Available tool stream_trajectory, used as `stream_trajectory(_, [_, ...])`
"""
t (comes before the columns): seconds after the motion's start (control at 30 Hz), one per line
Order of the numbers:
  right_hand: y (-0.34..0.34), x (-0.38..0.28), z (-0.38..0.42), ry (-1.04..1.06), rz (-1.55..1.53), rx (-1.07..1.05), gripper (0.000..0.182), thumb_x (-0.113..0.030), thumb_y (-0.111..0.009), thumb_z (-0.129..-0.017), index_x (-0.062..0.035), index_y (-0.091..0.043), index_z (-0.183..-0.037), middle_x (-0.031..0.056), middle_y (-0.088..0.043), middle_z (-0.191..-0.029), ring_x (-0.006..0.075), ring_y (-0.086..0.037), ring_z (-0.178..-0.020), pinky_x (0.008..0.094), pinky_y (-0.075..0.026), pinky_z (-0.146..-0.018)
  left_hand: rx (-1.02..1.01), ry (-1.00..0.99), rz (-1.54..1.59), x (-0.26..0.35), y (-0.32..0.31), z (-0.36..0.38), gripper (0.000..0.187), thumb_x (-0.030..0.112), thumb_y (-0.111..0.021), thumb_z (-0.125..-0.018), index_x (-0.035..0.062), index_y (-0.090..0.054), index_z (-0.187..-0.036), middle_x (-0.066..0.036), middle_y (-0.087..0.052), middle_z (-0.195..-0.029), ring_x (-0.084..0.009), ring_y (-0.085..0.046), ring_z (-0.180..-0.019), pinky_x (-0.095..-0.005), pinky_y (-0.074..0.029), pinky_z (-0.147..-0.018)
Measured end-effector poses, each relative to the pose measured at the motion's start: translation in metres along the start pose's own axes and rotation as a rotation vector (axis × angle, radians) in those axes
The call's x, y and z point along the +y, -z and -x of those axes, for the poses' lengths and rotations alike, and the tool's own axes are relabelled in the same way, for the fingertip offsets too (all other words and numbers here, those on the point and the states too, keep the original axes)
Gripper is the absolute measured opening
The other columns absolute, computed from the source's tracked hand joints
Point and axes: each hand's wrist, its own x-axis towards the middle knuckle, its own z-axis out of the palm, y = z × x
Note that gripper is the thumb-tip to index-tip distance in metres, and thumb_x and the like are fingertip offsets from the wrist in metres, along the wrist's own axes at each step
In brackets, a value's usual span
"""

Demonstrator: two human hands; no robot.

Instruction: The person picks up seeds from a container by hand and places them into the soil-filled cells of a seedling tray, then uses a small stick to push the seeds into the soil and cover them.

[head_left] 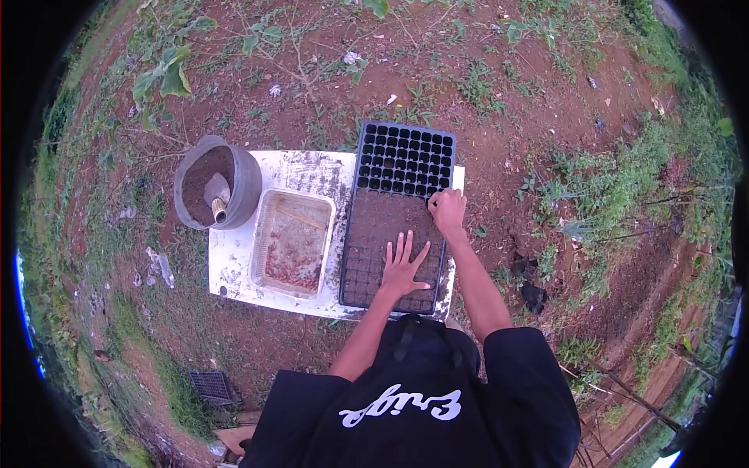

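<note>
Reddish soil with scattered weeds surrounds a white board (312, 168). Black cell tray (365, 168) rests on the board's right portion: far cells open, near cells covered with soil. Left hand (401, 274) is spread palm down over the soil-covered cells. Right hand (448, 210) is curled at the tray's right edge; whether it pinches anything cannot be determined. Rectangular basin (333, 226) holds reddish grains; bucket (248, 183), beside it, contains soil and a scoop (218, 194).

Green weeds (616, 187) on reddish ground (491, 187), pale litter (165, 267) left, black litter (534, 297) right.
</note>
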Motion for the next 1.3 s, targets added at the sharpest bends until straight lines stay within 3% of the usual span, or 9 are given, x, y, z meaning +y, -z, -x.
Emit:
stream_trajectory(0.47, [-0.011,0.003,0.000,-0.037,0.001,-0.011,0.004,-0.014,-0.073,-0.074,-0.0124,-0.075,-0.077,0.0100,-0.066,-0.085,0.0314,-0.059,-0.090,0.0444,-0.045,-0.079,-0.106,0.044,-0.017,0.005,0.012,-0.004,0.120,0.058,-0.080,-0.064,0.0345,-0.006,-0.156,-0.018,0.010,-0.161,-0.0373,0.008,-0.149,-0.0592,-0.003,-0.117])
stream_trajectory(0.57, [-0.002,0.006,0.008,-0.081,-0.242,-0.007,0.006,-0.013,-0.071,-0.077,-0.0098,-0.074,-0.081,0.0115,-0.065,-0.081,0.0308,-0.059,-0.084,0.0415,-0.045,-0.077,-0.116,0.041,-0.016,0.002,0.012,-0.002,0.116,0.058,-0.079,-0.067,0.0335,-0.009,-0.156,-0.019,0.008,-0.161,-0.0383,0.006,-0.149,-0.0586,-0.003,-0.117])
stream_trajectory(0.63, [0.007,0.004,0.027,-0.183,-0.451,0.130,0.008,-0.013,-0.070,-0.081,-0.0071,-0.072,-0.084,0.0093,-0.064,-0.082,0.0283,-0.056,-0.084,0.0447,-0.043,-0.074,0.050,-0.067,0.257,-0.007,0.012,0.002,0.089,0.045,-0.070,-0.083,0.0235,-0.022,-0.155,-0.020,-0.001,-0.161,-0.0401,0.002,-0.149,-0.0567,-0.003,-0.118])
stream_trajectory(0.67, [0.008,0.001,0.040,-0.184,-0.458,0.132,0.008,-0.013,-0.070,-0.081,-0.0071,-0.072,-0.084,0.0093,-0.064,-0.082,0.0283,-0.056,-0.084,0.0447,-0.043,-0.074,0.049,-0.067,0.250,-0.012,0.012,0.003,0.089,0.045,-0.070,-0.083,0.0235,-0.022,-0.155,-0.020,-0.001,-0.161,-0.0401,0.002,-0.149,-0.0567,-0.003,-0.118])
stream_trajectory(0.73, [0.009,-0.012,0.074,-0.100,-0.535,0.118,0.011,-0.014,-0.072,-0.080,-0.0073,-0.071,-0.089,0.0078,-0.063,-0.079,0.0271,-0.054,-0.082,0.0429,-0.042,-0.074,0.317,-0.024,0.709,-0.022,0.014,0.007,0.059,0.025,-0.057,-0.096,0.0124,-0.035,-0.150,-0.019,-0.014,-0.160,-0.0399,-0.004,-0.148,-0.0527,-0.007,-0.119])
stream_trajectory(0.77, [0.011,-0.020,0.090,-0.029,-0.510,0.101,0.012,-0.016,-0.073,-0.080,-0.0077,-0.072,-0.089,0.0078,-0.064,-0.080,0.0270,-0.055,-0.081,0.0413,-0.042,-0.075,0.402,0.019,0.700,-0.024,0.020,0.013,0.046,0.016,-0.045,-0.101,0.0074,-0.040,-0.146,-0.017,-0.019,-0.159,-0.0399,-0.007,-0.148,-0.0530,-0.009,-0.118])
stream_trajectory(1.0, [0.003,-0.054,0.160,0.204,-0.381,-0.082,0.025,-0.028,-0.079,-0.073,-0.0110,-0.071,-0.090,0.0015,-0.066,-0.085,0.0237,-0.053,-0.088,0.0376,-0.038,-0.084,0.460,0.210,0.465,-0.063,0.010,0.037,0.051,0.030,-0.046,-0.102,0.0089,-0.038,-0.148,-0.021,-0.014,-0.159,-0.0461,-0.005,-0.146,-0.0541,-0.008,-0.118])
stream_trajectory(1.17, [-0.002,-0.050,0.161,0.212,-0.387,-0.113,0.021,-0.022,-0.076,-0.075,-0.0108,-0.071,-0.092,0.0037,-0.066,-0.088,0.0256,-0.054,-0.090,0.0393,-0.038,-0.085,0.390,0.195,0.380,-0.051,0.009,0.042,0.056,0.036,-0.045,-0.102,0.0107,-0.034,-0.150,-0.024,-0.012,-0.159,-0.0473,-0.004,-0.146,-0.0580,-0.007,-0.116])
stream_trajectory(1.3, [0.007,-0.032,0.143,0.036,-0.424,0.039,0.016,-0.018,-0.074,-0.077,-0.0093,-0.071,-0.090,0.0068,-0.068,-0.091,0.0277,-0.056,-0.090,0.0408,-0.040,-0.083,0.316,0.206,0.267,-0.036,0.000,0.038,0.063,0.042,-0.043,-0.101,0.0124,-0.024,-0.154,-0.025,-0.008,-0.159,-0.0464,-0.003,-0.146,-0.0602,-0.005,-0.116])
